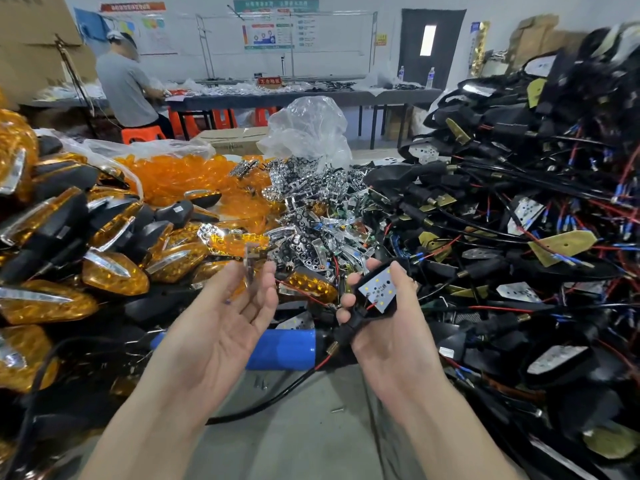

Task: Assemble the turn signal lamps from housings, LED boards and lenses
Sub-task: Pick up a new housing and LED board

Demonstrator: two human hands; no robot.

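My right hand (pixel 391 317) grips a black lamp housing (pixel 377 294) with a white LED board seated in it, its black and red wires trailing down to the left. My left hand (pixel 239 306) is palm up with relaxed fingers, and a small blurred chrome reflector piece (pixel 252 259) sits at its fingertips, apparently in motion. A heap of chrome reflectors (pixel 311 209) lies just beyond both hands. Orange lenses (pixel 183 178) fill a bag behind them. Finished amber lamps (pixel 69 244) are stacked on the left.
A big tangle of black housings with wires and boards (pixel 519 209) rises on the right. A blue-handled tool (pixel 284 348) lies under my hands on the grey table (pixel 304 438). A crumpled clear bag (pixel 308 129) stands behind; another person (pixel 128 88) sits at a far bench.
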